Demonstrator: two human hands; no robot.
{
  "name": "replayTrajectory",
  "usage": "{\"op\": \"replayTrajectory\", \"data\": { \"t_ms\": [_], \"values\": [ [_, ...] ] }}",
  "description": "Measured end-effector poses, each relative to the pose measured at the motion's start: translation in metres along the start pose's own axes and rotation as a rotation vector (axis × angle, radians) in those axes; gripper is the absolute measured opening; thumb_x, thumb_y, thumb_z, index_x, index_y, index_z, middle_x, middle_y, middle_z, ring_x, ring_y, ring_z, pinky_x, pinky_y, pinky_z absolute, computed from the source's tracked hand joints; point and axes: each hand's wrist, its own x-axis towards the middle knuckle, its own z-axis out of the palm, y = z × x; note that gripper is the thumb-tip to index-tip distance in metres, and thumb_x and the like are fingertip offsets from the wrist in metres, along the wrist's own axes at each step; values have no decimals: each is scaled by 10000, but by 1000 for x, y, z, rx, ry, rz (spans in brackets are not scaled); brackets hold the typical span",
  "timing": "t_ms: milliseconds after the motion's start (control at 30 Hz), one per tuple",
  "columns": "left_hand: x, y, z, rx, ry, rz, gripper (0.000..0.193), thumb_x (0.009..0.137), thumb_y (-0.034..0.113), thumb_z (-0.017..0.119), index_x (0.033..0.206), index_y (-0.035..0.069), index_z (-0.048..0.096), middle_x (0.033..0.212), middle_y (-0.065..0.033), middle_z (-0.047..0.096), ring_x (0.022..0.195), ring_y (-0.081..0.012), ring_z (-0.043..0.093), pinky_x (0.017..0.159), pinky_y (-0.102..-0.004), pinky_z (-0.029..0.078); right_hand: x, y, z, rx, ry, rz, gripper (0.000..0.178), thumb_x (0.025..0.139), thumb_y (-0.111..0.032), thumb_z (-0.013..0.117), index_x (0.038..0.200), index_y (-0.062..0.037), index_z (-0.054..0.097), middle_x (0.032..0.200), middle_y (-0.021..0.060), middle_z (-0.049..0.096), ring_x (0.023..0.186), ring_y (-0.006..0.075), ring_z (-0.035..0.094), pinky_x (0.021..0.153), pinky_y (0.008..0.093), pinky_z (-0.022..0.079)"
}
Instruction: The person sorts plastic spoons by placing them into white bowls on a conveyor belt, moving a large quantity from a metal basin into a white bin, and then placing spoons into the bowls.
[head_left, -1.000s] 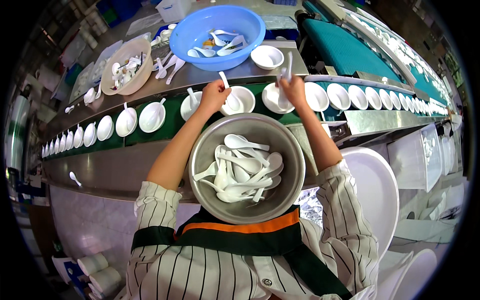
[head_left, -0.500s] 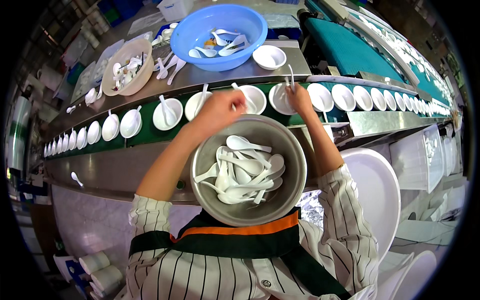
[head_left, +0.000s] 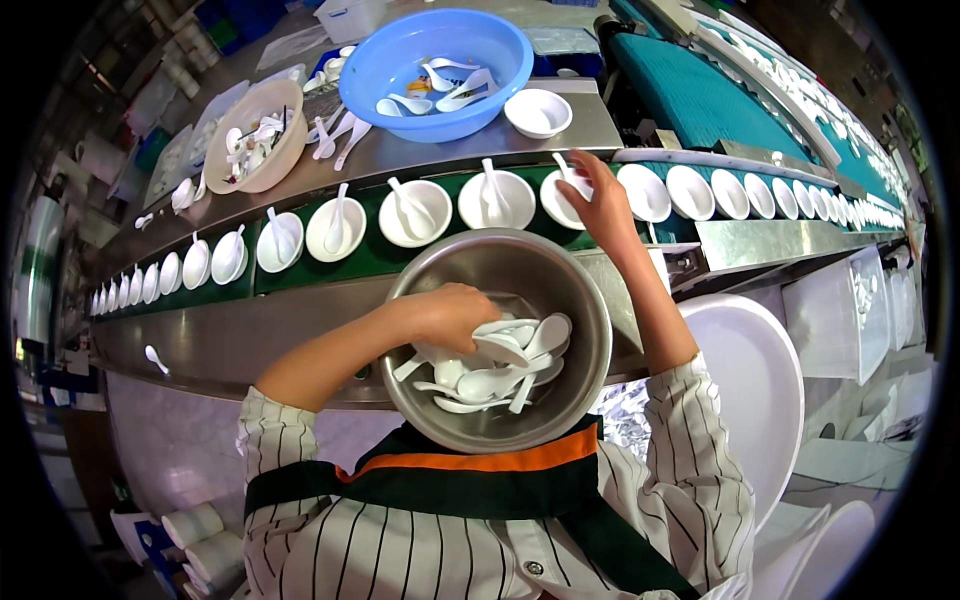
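Note:
My left hand (head_left: 455, 315) reaches down into a steel bowl (head_left: 597, 350) of white soup spoons (head_left: 490, 383); its fingers are mostly hidden among them. Over the green conveyor, my right hand (head_left: 597, 195) has its fingers apart beside a small white bowl (head_left: 557, 207). A spoon (head_left: 563, 168) leans in that bowl, its handle close to the fingers; whether they touch it, I cannot tell. To the left on the belt (head_left: 455, 243), several bowls each hold a spoon, including a white bowl (head_left: 520, 208) and a white bowl (head_left: 428, 232).
Empty white bowls (head_left: 690, 192) line the belt on the right. Beyond it stand a blue basin (head_left: 365, 75) with spoons, a beige basin (head_left: 290, 165) and a single bowl (head_left: 540, 115). A teal conveyor (head_left: 670, 90) lies far right. One spoon (head_left: 155, 358) rests on the near ledge.
My left hand has come back from above the belt into the steel bowl. My right hand has let go of a spoon's handle. The bowls on the belt have shifted left.

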Motion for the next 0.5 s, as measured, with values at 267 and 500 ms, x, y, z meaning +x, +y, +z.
{"op": "replayTrajectory", "data": {
  "t_ms": [267, 500],
  "values": [
    [-18, 26, -37, 52, 179, -43, 360, 639, 164, 665, 955, 14, 580, 795, -171, 615, 769, -316, 599, 668, -392, 468, -29, -110, -21, 386, -1072, 1, 749, 683, -402, 700, 1230, 17, 406, 976, 183, 599, 863, 287, 586, 752, 336, 455],
    [-21, -2, -37, -483, 146, -159, 312, 717, 175, 670, 947, -8, 563, 722, -73, 604, 637, -177, 589, 593, -293, 461, -15, -76, -52, 375, -1004, 155, 498, 746, -155, 664, 1189, -14, 485, 863, 110, 633, 759, 136, 589, 704, 283, 460]
  ]
}}
